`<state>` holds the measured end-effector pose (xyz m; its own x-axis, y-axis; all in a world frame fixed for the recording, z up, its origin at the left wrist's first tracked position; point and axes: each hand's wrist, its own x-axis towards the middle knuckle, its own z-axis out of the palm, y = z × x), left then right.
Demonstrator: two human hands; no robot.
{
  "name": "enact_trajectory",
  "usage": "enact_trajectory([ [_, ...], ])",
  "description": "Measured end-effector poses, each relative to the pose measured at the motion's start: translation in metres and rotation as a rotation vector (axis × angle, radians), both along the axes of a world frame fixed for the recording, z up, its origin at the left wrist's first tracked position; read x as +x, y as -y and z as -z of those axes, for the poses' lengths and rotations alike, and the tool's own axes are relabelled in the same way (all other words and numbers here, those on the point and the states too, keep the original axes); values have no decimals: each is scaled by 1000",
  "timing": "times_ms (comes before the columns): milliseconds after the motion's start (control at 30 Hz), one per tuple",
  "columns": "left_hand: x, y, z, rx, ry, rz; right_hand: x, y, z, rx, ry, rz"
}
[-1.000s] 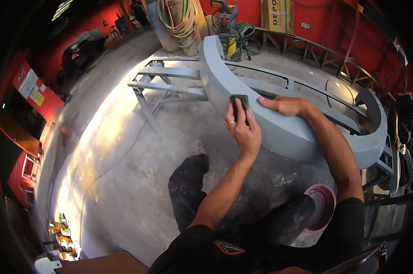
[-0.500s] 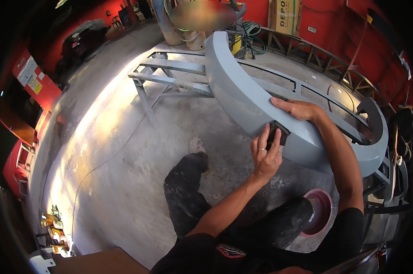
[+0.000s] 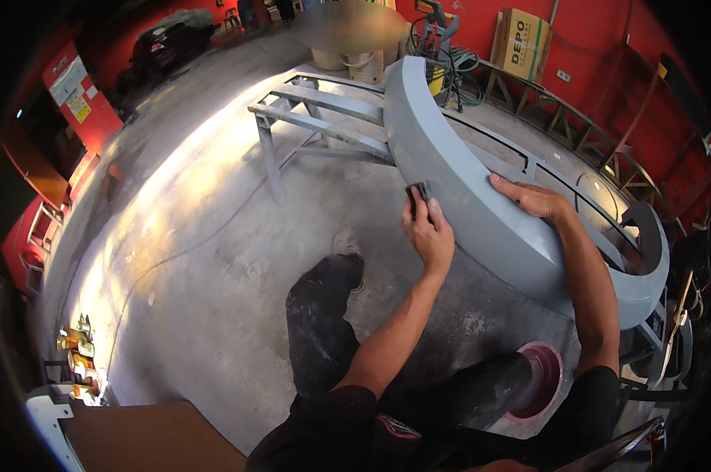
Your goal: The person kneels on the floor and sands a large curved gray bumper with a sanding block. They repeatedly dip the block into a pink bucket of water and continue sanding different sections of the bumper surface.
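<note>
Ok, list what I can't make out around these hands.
All in the head view:
Dark pad: partly covered by the left hand; its far face is turned away.
Right hand: some fingers hidden behind the hand itself.
Pink bucket: left part blocked by the right leg.
Brown panel: cut off by the lower edge.
Small containers at far left: too small and blurred to identify.

The dark car [image 3: 167,43] at upper left and the grey bumper [image 3: 458,177] on a metal stand [image 3: 332,102] mark this as a vehicle workshop.
</note>
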<state>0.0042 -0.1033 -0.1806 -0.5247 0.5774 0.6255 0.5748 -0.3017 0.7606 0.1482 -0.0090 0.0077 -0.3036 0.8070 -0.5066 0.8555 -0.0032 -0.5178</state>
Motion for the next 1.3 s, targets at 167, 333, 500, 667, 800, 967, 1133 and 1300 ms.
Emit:
enact_trajectory([
  [167,-4,-4,2,-31,55,60,1,-5,7,65,25,-34],
  [333,10,1,24,43,76,60,-12,7,-5,67,33,-143],
  [500,-51,-54,-13,-170,374,82,3,-9,9,39,63,-28],
  [667,41,28,28,-17,126,111,-4,0,0,50,17,-12],
  [800,-40,-42,-25,-172,404,152,-7,-5,0,4,-17,48],
  [967,42,11,14,8,86,108,7,-19,11,129,19,-26],
  [1133,-40,-62,-22,-80,271,74,-7,-12,-5,32,-44,4],
  [1300,8,-28,3,-16,150,91,9,-30,7,46,41,-28],
])
